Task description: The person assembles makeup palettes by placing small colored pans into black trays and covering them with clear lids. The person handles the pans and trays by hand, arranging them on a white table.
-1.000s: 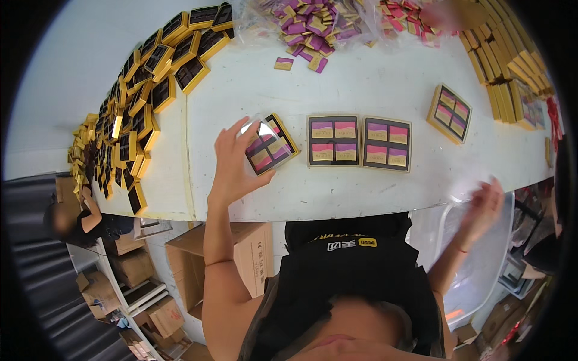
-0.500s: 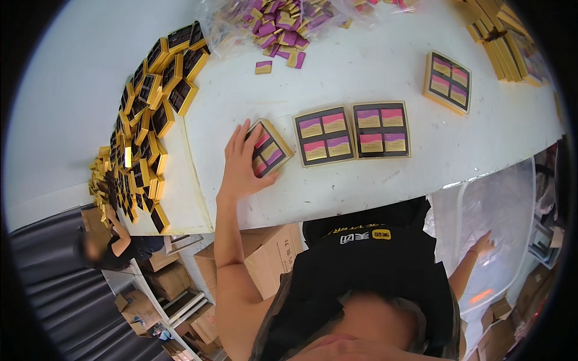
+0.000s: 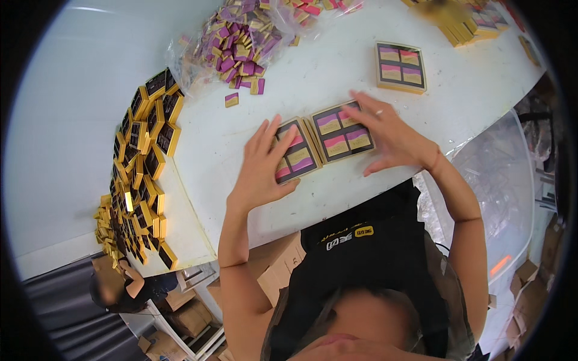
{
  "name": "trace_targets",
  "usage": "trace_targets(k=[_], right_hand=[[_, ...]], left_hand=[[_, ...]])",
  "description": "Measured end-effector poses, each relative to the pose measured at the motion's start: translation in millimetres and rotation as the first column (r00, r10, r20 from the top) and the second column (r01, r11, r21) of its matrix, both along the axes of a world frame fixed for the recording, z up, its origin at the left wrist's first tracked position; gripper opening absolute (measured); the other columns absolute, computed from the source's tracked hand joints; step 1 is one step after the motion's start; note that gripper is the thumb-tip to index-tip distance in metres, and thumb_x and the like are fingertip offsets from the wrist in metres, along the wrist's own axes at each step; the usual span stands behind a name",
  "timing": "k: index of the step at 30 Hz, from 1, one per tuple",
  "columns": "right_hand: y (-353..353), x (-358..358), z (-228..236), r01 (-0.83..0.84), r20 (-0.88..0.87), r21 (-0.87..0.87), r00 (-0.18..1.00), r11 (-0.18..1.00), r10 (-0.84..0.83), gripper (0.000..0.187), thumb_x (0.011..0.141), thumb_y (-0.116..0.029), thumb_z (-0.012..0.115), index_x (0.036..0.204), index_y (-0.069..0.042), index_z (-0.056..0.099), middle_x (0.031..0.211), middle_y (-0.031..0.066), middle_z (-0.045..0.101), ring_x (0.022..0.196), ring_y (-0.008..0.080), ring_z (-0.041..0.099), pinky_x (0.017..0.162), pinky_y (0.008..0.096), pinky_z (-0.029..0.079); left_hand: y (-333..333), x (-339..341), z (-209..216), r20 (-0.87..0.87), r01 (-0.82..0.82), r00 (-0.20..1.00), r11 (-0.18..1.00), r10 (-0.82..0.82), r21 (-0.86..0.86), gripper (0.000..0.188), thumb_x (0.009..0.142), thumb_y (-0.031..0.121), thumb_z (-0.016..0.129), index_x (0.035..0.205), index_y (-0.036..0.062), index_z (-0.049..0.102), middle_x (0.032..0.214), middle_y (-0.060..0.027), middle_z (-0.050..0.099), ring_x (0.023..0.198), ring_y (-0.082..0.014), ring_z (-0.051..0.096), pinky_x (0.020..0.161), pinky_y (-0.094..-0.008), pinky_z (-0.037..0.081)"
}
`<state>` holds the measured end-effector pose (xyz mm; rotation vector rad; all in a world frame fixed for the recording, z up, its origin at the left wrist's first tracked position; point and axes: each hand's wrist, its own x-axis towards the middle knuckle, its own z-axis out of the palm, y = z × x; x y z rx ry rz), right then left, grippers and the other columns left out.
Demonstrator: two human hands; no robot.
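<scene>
Two shallow gold-edged boxes sit side by side on the white table in front of me, each with pink, purple and gold wrapped squares in dark compartments. My left hand (image 3: 257, 168) lies over the left box (image 3: 302, 161), its fingers spread across the top and its thumb at the near edge; it hides part of that box. At the right box (image 3: 341, 144), my right hand (image 3: 400, 135) is spread around the right edge, fingertips over the far corner and thumb apart near the close corner. Whether another box lies underneath cannot be seen.
Another filled box (image 3: 400, 67) stands beyond my right hand. Loose wrapped squares (image 3: 238, 57) spill from clear plastic bags at the far side. Many dark-lined gold trays (image 3: 144, 156) are heaped at left, near another person (image 3: 132, 283). Stacked gold boxes (image 3: 457, 30) stand far right.
My right hand has come up from beside the table to the right box. My left hand's box now sits against the others, and only two box tops show there. The view has shifted.
</scene>
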<state>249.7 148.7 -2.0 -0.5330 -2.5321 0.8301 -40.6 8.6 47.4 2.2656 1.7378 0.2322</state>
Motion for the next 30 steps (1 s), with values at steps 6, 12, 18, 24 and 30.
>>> trace_targets(k=[6, 12, 18, 24, 30], right_hand=[[19, 11, -25, 0.074, -0.15, 0.002, 0.986, 0.997, -0.073, 0.092, 0.055, -0.035, 0.086, 0.135, -0.007, 0.051, 0.136, 0.0239, 0.041, 0.124, 0.0414, 0.04, 0.107, 0.0453, 0.035], [-1, -57, 46, -0.012, -0.54, 0.09, 0.839, 0.996, 0.059, 0.098, 0.056, -0.036, 0.084, 0.143, -0.013, 0.045, 0.137, 0.0198, 0.04, 0.125, 0.037, 0.039, 0.103, 0.0446, 0.035], [-17, -83, 8, -0.131, -0.225, 0.182, 0.959, 0.975, 0.171, 0.115, 0.056, -0.062, 0.084, 0.148, -0.012, 0.036, 0.149, 0.0229, 0.03, 0.134, 0.0413, 0.031, 0.108, 0.0543, 0.023], [124, 33, 20, 0.386, 0.15, 0.339, 0.878, 0.858, -0.455, 0.12, 0.056, -0.067, 0.082, 0.15, -0.011, 0.032, 0.152, 0.0226, 0.03, 0.142, 0.0408, 0.023, 0.113, 0.0589, 0.016], [144, 58, -17, 0.204, 0.025, -0.158, 0.979, 0.966, -0.202, 0.119, 0.054, -0.06, 0.085, 0.15, -0.013, 0.032, 0.151, 0.0253, 0.03, 0.136, 0.0405, 0.032, 0.113, 0.0492, 0.025]], left_hand=[[-14, 1, -39, 0.658, -0.432, 0.672, 0.902, 0.34, -0.025, 0.098, 0.079, 0.038, 0.076, 0.153, 0.0033, 0.023, 0.159, -0.0171, 0.018, 0.147, -0.0313, 0.017, 0.119, -0.047, 0.019], [-41, 17, -55, 0.702, -0.257, -0.671, 0.814, 0.238, -0.521, 0.079, 0.098, 0.06, 0.033, 0.152, 0.0039, 0.025, 0.156, -0.0109, 0.028, 0.143, -0.026, 0.027, 0.119, -0.0441, 0.014], [-49, -3, -88, 0.893, -0.361, -0.127, 0.818, 0.432, -0.447, 0.06, 0.097, 0.039, 0.051, 0.141, -0.0011, 0.041, 0.139, -0.0133, 0.049, 0.128, -0.027, 0.045, 0.108, -0.0424, 0.033], [-43, 4, -88, 0.856, -0.211, -0.374, 0.866, 0.357, -0.454, 0.046, 0.094, 0.023, 0.057, 0.132, -0.0013, 0.048, 0.124, -0.0109, 0.059, 0.119, -0.0219, 0.053, 0.103, -0.0395, 0.038], [-33, 5, -96, 0.872, -0.216, -0.416, 0.903, 0.26, -0.372, 0.053, 0.1, 0.036, 0.043, 0.139, 0.0006, 0.043, 0.134, -0.0113, 0.054, 0.124, -0.0243, 0.05, 0.105, -0.0416, 0.037]])
